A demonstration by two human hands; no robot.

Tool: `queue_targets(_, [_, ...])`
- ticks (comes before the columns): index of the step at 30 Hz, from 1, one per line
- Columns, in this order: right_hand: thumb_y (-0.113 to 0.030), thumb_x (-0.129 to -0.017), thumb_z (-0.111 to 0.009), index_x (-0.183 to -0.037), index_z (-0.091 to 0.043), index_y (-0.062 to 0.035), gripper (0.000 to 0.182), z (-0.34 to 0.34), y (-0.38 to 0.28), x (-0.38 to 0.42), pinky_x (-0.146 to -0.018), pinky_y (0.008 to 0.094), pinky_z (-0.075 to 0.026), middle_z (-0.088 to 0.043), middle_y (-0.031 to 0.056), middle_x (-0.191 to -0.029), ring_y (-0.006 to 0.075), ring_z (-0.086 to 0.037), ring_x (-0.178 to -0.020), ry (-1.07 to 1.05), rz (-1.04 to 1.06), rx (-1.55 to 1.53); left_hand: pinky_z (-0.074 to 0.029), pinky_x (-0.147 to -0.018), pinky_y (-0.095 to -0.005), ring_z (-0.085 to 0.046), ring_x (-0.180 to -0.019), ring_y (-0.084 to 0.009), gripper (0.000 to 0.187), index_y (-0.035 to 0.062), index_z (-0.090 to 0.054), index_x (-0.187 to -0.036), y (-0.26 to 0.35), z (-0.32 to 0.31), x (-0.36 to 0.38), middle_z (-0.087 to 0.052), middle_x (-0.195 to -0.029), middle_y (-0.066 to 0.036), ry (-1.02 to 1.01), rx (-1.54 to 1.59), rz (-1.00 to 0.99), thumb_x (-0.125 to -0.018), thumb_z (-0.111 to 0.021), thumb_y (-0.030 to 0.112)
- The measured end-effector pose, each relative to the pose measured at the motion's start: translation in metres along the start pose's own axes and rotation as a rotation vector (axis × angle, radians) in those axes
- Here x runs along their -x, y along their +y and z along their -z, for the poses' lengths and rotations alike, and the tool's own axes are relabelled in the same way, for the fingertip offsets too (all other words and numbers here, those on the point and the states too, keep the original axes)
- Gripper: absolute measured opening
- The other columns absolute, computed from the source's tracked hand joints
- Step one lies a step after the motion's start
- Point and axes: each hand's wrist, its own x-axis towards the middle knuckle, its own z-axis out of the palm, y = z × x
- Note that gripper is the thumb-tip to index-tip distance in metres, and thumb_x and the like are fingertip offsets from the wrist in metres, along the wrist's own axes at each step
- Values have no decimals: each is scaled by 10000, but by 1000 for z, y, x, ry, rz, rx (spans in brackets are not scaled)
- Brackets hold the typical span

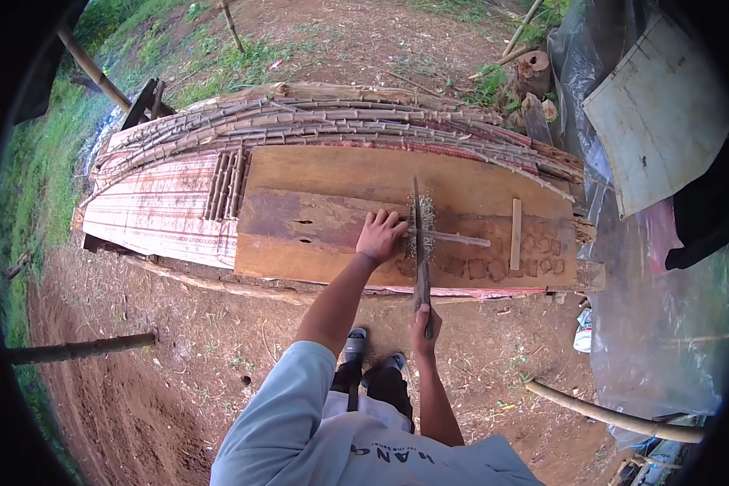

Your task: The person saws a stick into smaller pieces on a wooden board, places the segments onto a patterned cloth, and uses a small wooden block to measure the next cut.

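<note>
A hand saw (419, 231) with a long narrow blade and dark handle lies across a pale cassava stem (460, 239) on the wooden board (324, 166). Its teeth are too small to make out. My right hand (424, 328) is closed around the handle at the board's near edge. Just left of the blade, my left hand (381, 236) grips the stem and presses it to the board; the stem's left end is hidden under the fingers. Pale sawdust (426, 212) is scattered on both sides of the blade.
Long cut stems (300, 121) lie along the table's far side. Several short stem pieces (225, 185) rest on the patterned cloth (154, 202) at left. A flat wooden strip (516, 235) lies right on the board. Plastic sheeting (632, 324) hangs at right; a pole (611, 413) juts in below.
</note>
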Motion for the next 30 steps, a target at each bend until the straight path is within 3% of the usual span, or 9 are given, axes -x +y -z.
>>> queue_targets(4, [-349, -981, -484, -682, -464, -58, 418, -18, -8, -51, -452, 266, -259, -369, -58, -556, 46, -358, -513, 7, 82, 23, -355, -819, -417, -465, -970, -267, 173, 184, -560, -910, 0, 6, -2, -487, -946, -63, -134, 6, 6, -773, -631, 262])
queue_targets(6, [-344, -984, -482, -684, -452, -68, 409, -25, -25, -75, -457, 262, -254, -360, -64, -564, 42, -352, -518, 22, -16, -61, -354, -817, -416, -462, -975, -264, 201, 187, -558, -916, 1, 5, -1, -485, -950, -55, -114, 10, 8, -757, -641, 278])
queue_targets(9, [-343, -986, -479, -680, -431, -85, 403, -29, -23, -47, -461, 259, -252, -361, -67, -575, 38, -351, -524, 37, -102, -135, -352, -814, -418, -462, -979, -262, 222, 194, -566, -914, 0, 3, 4, -485, -959, -50, -120, 1, -105, -740, -654, 300])
queue_targets(13, [-380, -981, -482, -679, -412, -109, 412, -42, -23, -43, -457, 242, -262, -361, -71, -583, 40, -338, -516, 108, -24, -85, -351, -813, -419, -468, -966, -262, 207, 192, -562, -899, -2, 4, 5, -487, -945, -53, -110, 33, -132, -750, -650, 305])
queue_targets(16, [-394, -984, -468, -672, -417, -106, 428, -37, -26, -58, -465, 244, -266, -366, -67, -573, 43, -345, -518, 70, 102, 141, -351, -803, -419, -475, -947, -264, 179, 189, -560, -893, 2, -1, 2, -491, -935, -59, -46, -9, -7, -768, -635, 294])
queue_targets(19, [-405, -984, -461, -668, -426, -102, 439, -19, -30, -43, -477, 250, -272, -376, -62, -569, 50, -352, -525, -8, -25, 60, -352, -779, -414, -479, -929, -263, 128, 178, -566, -885, 3, 5, 0, -490, -918, -60, -9, 42, 51, -796, -611, 259])
queue_targets(22, [-313, -982, -494, -694, -487, -37, 398, 0, -14, 2, -468, 282, -289, -400, -39, -555, 50, -374, -546, -47, 44, 74, -352, -779, -410, -479, -928, -260, 132, 175, -563, -874, 2, 2, 0, -485, -905, -57, 29, 15, 13, -790, -618, 260])
queue_targets(26, [-338, -980, -491, -682, -469, -53, 413, -19, -20, -46, -475, 253, -310, -412, -48, -565, 53, -402, -538, 23, -69, -98, -351, -780, -410, -478, -929, -258, 136, 180, -564, -875, 1, 2, -2, -485, -907, -55, -36, 36, 14, -783, -625, 260])
queue_targets(30, [-341, -979, -491, -680, -471, -61, 411, -26, -20, -56, -473, 249, -309, -415, -50, -567, 53, -404, -532, 47, -40, -49, -352, -781, -408, -477, -933, -258, 136, 180, -564, -876, 3, 7, -1, -486, -909, -54, -46, 43, 36, -783, -626, 257])
